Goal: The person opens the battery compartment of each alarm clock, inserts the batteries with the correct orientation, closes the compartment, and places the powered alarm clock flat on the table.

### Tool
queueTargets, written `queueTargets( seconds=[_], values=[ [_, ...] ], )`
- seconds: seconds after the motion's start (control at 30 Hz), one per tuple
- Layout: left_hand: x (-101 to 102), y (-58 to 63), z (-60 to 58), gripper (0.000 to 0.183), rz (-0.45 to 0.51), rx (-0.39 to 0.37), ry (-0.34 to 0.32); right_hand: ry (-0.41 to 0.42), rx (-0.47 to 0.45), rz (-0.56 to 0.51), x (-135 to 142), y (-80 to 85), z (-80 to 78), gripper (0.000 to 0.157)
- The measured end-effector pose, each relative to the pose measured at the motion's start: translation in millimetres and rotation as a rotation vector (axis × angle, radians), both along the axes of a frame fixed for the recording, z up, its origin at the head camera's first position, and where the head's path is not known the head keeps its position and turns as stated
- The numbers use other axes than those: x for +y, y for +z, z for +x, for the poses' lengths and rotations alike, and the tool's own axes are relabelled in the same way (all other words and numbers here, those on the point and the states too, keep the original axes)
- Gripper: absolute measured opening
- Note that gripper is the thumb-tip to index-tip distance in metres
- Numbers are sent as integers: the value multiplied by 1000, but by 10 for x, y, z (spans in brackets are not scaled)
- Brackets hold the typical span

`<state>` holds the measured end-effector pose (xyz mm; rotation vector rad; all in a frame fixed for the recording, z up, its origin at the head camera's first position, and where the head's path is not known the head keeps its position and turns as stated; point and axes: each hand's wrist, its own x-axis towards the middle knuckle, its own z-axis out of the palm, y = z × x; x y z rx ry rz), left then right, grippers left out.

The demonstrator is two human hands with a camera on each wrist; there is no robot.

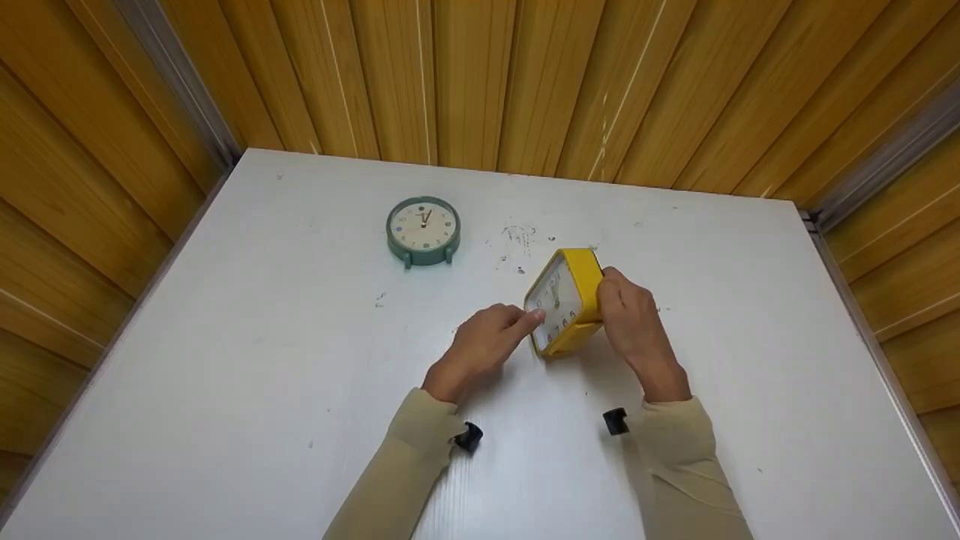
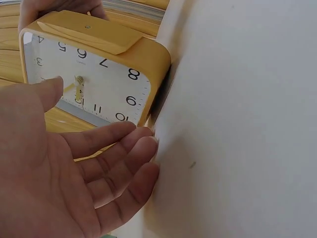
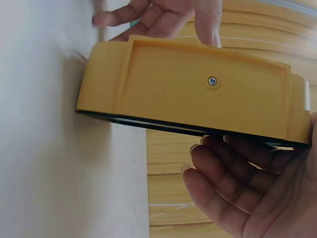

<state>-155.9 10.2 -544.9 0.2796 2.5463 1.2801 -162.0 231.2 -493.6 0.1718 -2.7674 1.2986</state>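
Note:
A square-faced yellow alarm clock (image 1: 589,281) is tipped on its side, its white dial turned toward the left. My right hand (image 1: 634,319) grips it by the upper right end; in the right wrist view, the fingers (image 3: 223,188) curl behind its dark back. The yellow base (image 3: 198,89), with one screw, faces that camera. My left hand (image 1: 487,337) is at the clock's lower left, thumb before the dial (image 2: 111,84). Its fingers (image 2: 119,168) extend loosely by the corner near the 10. Whether the clock's low end touches the table is unclear.
A round green alarm clock (image 1: 425,232) lies face up farther back, left of the yellow one. The white table (image 1: 225,360) has dark scuff marks (image 1: 519,238). Wood-patterned panels (image 1: 472,82) border its back and sides.

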Motion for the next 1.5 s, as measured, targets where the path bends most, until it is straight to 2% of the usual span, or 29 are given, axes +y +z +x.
queueTargets(
  seconds=[0.1,0.6,0.8,0.97,1.17,1.4,1.5],
  values=[
    [2,3,-8,65,1,19,-4,-26,-6,8,48,21,-13,38],
    [-9,6,-3,56,-25,-8,11,-123,-124,63,205,97,-18,37],
    [-31,-3,-19,50,-25,3,19,-116,-153,106,237,122,-8,41],
    [-67,1,-19,44,-11,5,53,-96,-152,159,254,96,-19,43],
    [-104,-5,-34,40,27,-34,102,-71,-190,203,238,43,-45,44],
    [-117,-21,-50,39,-16,-10,104,-84,-123,280,198,-10,-59,44],
    [-124,-31,-50,38,-32,15,104,-76,-123,275,172,-11,-59,44]
  ],
)
